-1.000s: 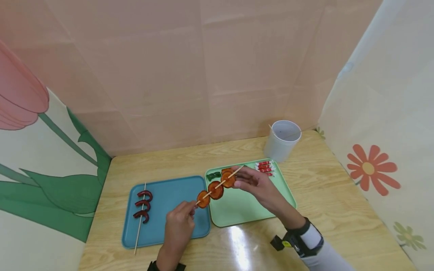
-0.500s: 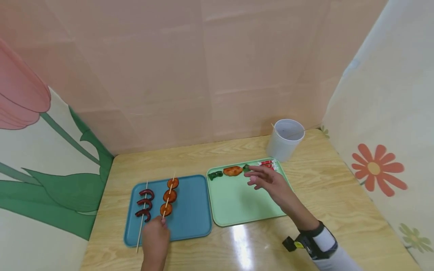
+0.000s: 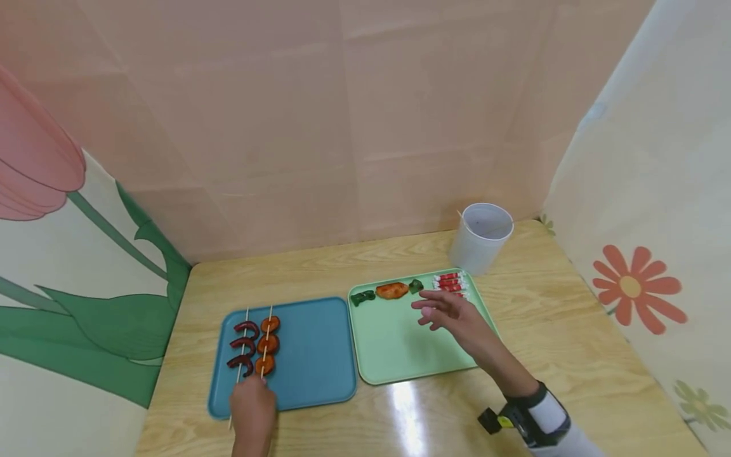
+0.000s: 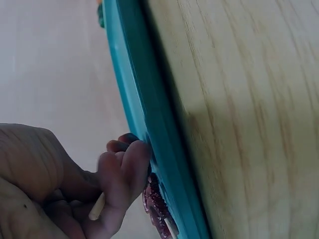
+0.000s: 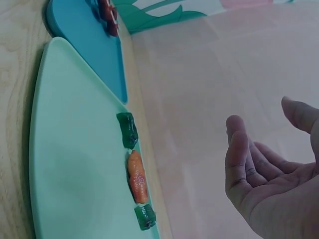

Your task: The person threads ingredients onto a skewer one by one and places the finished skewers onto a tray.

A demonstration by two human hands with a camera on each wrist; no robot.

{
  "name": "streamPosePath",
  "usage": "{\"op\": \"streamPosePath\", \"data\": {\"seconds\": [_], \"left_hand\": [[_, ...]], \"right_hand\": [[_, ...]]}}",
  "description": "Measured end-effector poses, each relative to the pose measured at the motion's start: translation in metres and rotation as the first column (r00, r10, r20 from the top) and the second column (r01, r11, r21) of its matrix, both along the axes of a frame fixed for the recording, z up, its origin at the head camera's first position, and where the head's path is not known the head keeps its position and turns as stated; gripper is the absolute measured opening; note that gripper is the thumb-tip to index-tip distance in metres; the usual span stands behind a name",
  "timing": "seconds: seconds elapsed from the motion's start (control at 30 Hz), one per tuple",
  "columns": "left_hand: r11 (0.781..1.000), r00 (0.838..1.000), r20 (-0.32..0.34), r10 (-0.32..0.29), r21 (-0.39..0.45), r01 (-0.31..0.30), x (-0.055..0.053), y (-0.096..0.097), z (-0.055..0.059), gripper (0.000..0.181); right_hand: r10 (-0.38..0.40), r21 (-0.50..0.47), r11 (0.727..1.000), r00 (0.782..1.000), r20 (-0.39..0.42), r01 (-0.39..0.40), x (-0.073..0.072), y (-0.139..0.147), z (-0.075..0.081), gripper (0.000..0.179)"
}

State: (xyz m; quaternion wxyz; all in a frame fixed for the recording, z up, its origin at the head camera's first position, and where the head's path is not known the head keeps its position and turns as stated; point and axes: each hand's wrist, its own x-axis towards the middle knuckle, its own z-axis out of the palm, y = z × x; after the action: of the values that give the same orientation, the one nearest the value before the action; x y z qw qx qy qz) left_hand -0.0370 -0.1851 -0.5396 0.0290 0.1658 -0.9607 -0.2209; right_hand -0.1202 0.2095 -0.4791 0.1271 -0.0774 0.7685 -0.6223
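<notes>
My left hand (image 3: 252,406) pinches the lower end of a wooden skewer (image 4: 97,206) over the near left part of the blue tray (image 3: 314,355). Three round orange-brown slices (image 3: 268,344) are threaded on that skewer. Just left of it lies a second skewer with three curled dark red sausage pieces (image 3: 242,346). My right hand (image 3: 457,320) hovers over the green tray (image 3: 400,355), fingers loosely bent and holding nothing. Along that tray's far side lie a green pepper piece (image 3: 362,297), a browned meat-like piece (image 3: 391,291), another green piece (image 3: 416,286) and several red-and-white sticks (image 3: 448,279).
A white bucket (image 3: 480,244) with thin sticks leaning in it stands behind the green tray, at the back right of the wooden table (image 3: 308,270). A pinkish sheet (image 3: 274,127) rises along the back edge. Flower-printed panels stand at both sides.
The left hand has carried the skewer of round slices left and down, from above the trays to beside the sausage skewer. The right hand has released its far end and moved right.
</notes>
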Motion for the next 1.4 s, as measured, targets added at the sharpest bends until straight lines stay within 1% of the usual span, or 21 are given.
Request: {"op": "streamPosePath", "data": {"seconds": [0.13, 0.2, 0.3, 0.4, 0.43, 0.57, 0.7, 0.77, 0.8, 0.87, 0.9, 0.93, 1.0, 1.07, 1.1, 1.13, 1.17, 1.2, 1.27, 1.33, 1.4], "left_hand": [[1.000, 0.999, 0.038, 0.010, 0.011, -0.010, -0.001, 0.000, 0.000, 0.025], [1.000, 0.998, 0.060, 0.011, 0.006, -0.012, -0.002, 0.000, 0.001, 0.022], [1.000, 0.993, 0.117, 0.022, -0.007, -0.021, -0.005, 0.002, 0.003, 0.018], [0.999, 0.988, 0.154, 0.032, -0.022, -0.029, -0.007, 0.002, 0.004, 0.019], [0.999, 0.986, 0.163, 0.033, -0.023, -0.029, -0.008, 0.002, 0.004, 0.019], [0.999, 0.986, 0.161, 0.028, -0.031, -0.023, -0.007, 0.000, 0.004, 0.018], [0.999, 0.984, 0.179, 0.025, -0.024, -0.021, -0.007, -0.002, 0.002, 0.018], [1.000, 0.980, 0.197, 0.026, -0.019, -0.023, -0.008, -0.003, 0.002, 0.017], [1.000, 0.978, 0.209, 0.029, -0.013, -0.027, -0.008, -0.004, 0.002, 0.017], [0.999, 0.973, 0.227, 0.031, -0.002, -0.032, -0.008, -0.005, 0.003, 0.016], [0.999, 0.972, 0.234, 0.032, 0.003, -0.034, -0.008, -0.005, 0.003, 0.016], [0.999, 0.970, 0.239, 0.033, 0.007, -0.035, -0.008, -0.005, 0.003, 0.016], [0.999, 0.970, 0.241, 0.039, 0.017, -0.044, -0.007, -0.006, 0.004, 0.019], [0.999, 0.973, 0.227, 0.045, 0.013, -0.049, -0.006, -0.006, 0.006, 0.025], [0.999, 0.976, 0.213, 0.047, 0.011, -0.050, -0.006, -0.006, 0.007, 0.027], [0.999, 0.979, 0.200, 0.048, 0.007, -0.050, -0.005, -0.005, 0.007, 0.029], [0.999, 0.982, 0.185, 0.051, 0.004, -0.053, -0.005, -0.005, 0.008, 0.030], [0.999, 0.984, 0.172, 0.052, 0.003, -0.053, -0.004, -0.005, 0.009, 0.031], [0.999, 0.987, 0.155, 0.049, 0.000, -0.050, -0.004, -0.005, 0.011, 0.031], [0.999, 0.988, 0.146, 0.047, 0.000, -0.048, -0.003, -0.005, 0.013, 0.031], [0.999, 0.990, 0.136, 0.046, -0.001, -0.046, -0.003, -0.004, 0.015, 0.032]], "right_hand": [[0.003, 0.008, 1.000, 1.000, -0.011, -0.003, 0.001, 0.002, -0.002, 0.045], [0.001, 0.010, 1.000, 1.000, -0.011, -0.001, 0.002, 0.003, -0.003, 0.045], [0.003, 0.015, 1.000, 1.000, -0.014, -0.003, 0.003, 0.006, -0.004, 0.045], [0.001, 0.020, 1.000, 1.000, -0.012, 0.000, 0.004, 0.009, -0.007, 0.045], [-0.002, 0.028, 1.000, 1.000, -0.009, 0.003, 0.004, 0.010, -0.007, 0.044], [-0.020, 0.065, 0.998, 1.000, -0.001, 0.020, 0.003, 0.015, -0.010, 0.044], [-0.071, 0.116, 0.991, 0.997, -0.020, 0.073, -0.002, 0.022, -0.013, 0.042], [-0.127, 0.159, 0.978, 0.991, -0.044, 0.132, -0.007, 0.028, -0.013, 0.043], [-0.164, 0.179, 0.969, 0.984, -0.064, 0.173, -0.010, 0.032, -0.013, 0.044], [-0.256, 0.215, 0.937, 0.960, -0.113, 0.275, -0.019, 0.040, -0.011, 0.045], [-0.305, 0.228, 0.915, 0.941, -0.146, 0.332, -0.024, 0.045, -0.010, 0.044], [-0.355, 0.237, 0.889, 0.916, -0.186, 0.392, -0.029, 0.050, -0.008, 0.043], [-0.445, 0.223, 0.833, 0.852, -0.276, 0.507, -0.041, 0.059, -0.005, 0.038], [-0.506, 0.205, 0.776, 0.783, -0.361, 0.596, -0.053, 0.069, -0.002, 0.034], [-0.526, 0.198, 0.748, 0.748, -0.405, 0.633, -0.059, 0.074, -0.001, 0.032], [-0.537, 0.189, 0.728, 0.719, -0.441, 0.659, -0.064, 0.079, 0.000, 0.032], [-0.541, 0.182, 0.713, 0.696, -0.473, 0.677, -0.069, 0.083, 0.001, 0.031], [-0.534, 0.185, 0.701, 0.679, -0.504, 0.688, -0.074, 0.086, 0.002, 0.030], [-0.499, 0.203, 0.691, 0.661, -0.560, 0.694, -0.084, 0.091, 0.003, 0.030], [-0.446, 0.229, 0.695, 0.658, -0.607, 0.682, -0.094, 0.094, 0.003, 0.031], [-0.375, 0.267, 0.704, 0.664, -0.647, 0.658, -0.105, 0.094, 0.003, 0.033]]}}
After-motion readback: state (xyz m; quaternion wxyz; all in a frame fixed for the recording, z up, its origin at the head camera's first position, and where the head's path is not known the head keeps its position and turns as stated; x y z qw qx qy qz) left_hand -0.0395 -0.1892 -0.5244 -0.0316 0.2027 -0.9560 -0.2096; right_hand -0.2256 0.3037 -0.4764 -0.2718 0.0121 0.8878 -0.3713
